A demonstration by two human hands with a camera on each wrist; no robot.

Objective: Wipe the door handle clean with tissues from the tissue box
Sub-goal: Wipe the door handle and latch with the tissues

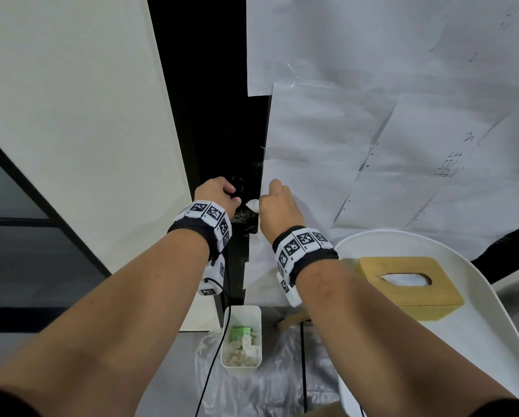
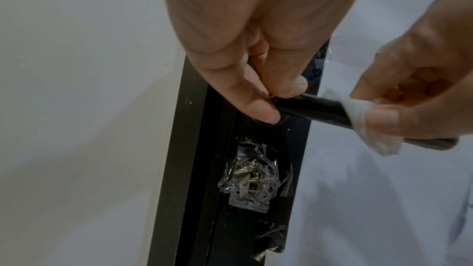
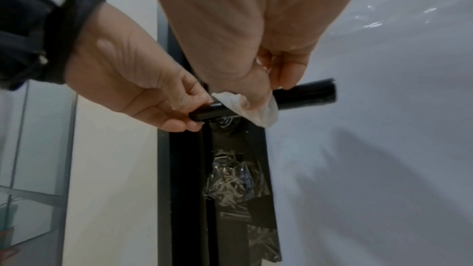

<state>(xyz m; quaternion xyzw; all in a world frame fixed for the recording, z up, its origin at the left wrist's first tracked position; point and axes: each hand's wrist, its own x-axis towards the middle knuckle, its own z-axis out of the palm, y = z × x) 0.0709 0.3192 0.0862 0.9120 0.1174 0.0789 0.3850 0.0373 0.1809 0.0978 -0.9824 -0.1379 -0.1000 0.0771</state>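
Observation:
A black lever door handle (image 2: 320,108) sticks out from the dark door edge, its free end (image 3: 307,94) pointing right. My left hand (image 2: 279,100) pinches the handle's base, by the round mount, between thumb and finger. My right hand (image 3: 268,92) pinches a crumpled white tissue (image 3: 256,108) wrapped around the middle of the handle. In the head view both hands meet at the door edge, left hand (image 1: 232,197) and right hand (image 1: 270,200), with the tissue (image 1: 252,205) showing between them. The wooden-topped tissue box (image 1: 408,284) stands at the lower right with a tissue in its slot.
The tissue box stands on a white rounded table (image 1: 493,311). A white bin (image 1: 241,314) holding used tissues stands on the floor below the hands, beside clear plastic sheeting. Paper sheets (image 1: 372,130) cover the door. Crumpled clear tape (image 2: 253,177) sticks below the handle.

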